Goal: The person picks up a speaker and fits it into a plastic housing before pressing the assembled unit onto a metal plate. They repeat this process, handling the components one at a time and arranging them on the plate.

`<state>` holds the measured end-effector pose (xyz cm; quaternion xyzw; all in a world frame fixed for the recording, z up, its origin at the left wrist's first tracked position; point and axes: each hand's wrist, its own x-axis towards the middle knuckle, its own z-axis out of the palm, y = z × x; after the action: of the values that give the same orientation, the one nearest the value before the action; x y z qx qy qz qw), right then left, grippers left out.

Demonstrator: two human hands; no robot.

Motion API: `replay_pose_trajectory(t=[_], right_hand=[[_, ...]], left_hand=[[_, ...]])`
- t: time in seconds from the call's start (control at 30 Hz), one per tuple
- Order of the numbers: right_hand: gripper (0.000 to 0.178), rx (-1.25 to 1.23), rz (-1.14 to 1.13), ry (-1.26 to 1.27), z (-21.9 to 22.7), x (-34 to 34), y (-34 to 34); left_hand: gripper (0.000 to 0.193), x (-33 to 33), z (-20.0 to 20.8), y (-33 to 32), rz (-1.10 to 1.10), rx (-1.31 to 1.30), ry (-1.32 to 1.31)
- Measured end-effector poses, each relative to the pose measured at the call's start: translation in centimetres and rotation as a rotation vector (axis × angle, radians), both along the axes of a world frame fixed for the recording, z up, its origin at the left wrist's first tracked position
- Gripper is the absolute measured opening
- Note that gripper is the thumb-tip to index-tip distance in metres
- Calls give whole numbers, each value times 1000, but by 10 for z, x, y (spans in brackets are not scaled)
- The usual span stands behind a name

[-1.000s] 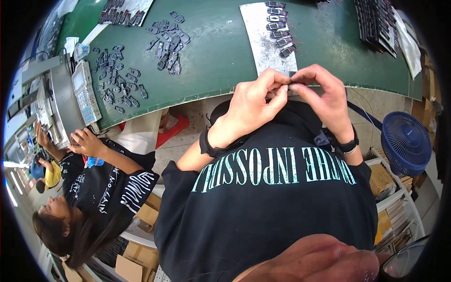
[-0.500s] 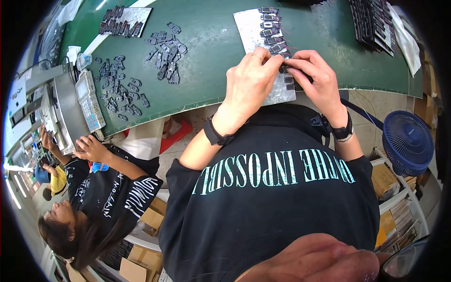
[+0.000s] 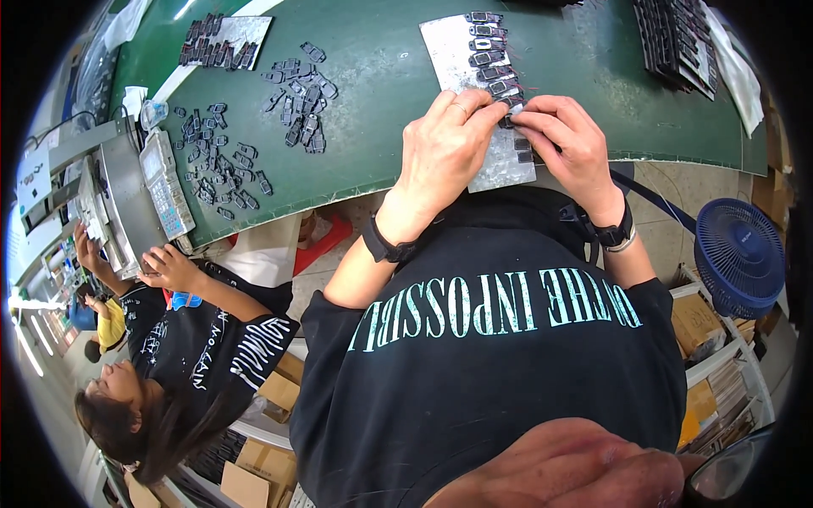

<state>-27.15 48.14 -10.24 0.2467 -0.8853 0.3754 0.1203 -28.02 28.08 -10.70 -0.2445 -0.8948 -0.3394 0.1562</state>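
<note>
A pale metal plate (image 3: 449, 63) lies on the green table, with a column of small black speaker-like parts (image 3: 491, 58) along its right side. Thin reddish wires stick out from the column's right edge. Over the lower half of the plate, my left hand (image 3: 445, 148) and my right hand (image 3: 569, 146) meet, fingertips pinched on one small black part (image 3: 506, 122) at the column's lower end. The fingers cover much of it. Below them, small dark rectangular pieces (image 3: 523, 151) sit on the plate.
Loose black parts lie in two piles (image 3: 301, 97) (image 3: 224, 165) to the left. Another loaded plate (image 3: 229, 41) is at the far left, stacked plates (image 3: 675, 42) at the far right. A co-worker (image 3: 203, 339) handles a machine at left; a blue fan (image 3: 738, 254) stands right.
Both hands stay at the same spot on the plate, with small finger shifts. The right fingertips have edged slightly left, and the pinched part shows a little more between the fingers.
</note>
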Motion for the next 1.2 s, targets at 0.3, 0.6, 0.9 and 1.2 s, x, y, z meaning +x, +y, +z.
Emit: replay_pose_trajectory(t=[0.3,0.6,0.9,1.2], right_hand=[[25,-79,-26,-32,0,2,-5],[24,-4,-28,-183,5,19,0],[22,124,77,-118,10,11,-24],[14,171,68,-377,19,11,-28]], left_hand=[[26,2,-1,-5,-17,-54,18],[25,9,-7,-41,80,114,98],[24,23,-15,-103,232,79,115],[16,-12,-8,-146,528,-287,162]])
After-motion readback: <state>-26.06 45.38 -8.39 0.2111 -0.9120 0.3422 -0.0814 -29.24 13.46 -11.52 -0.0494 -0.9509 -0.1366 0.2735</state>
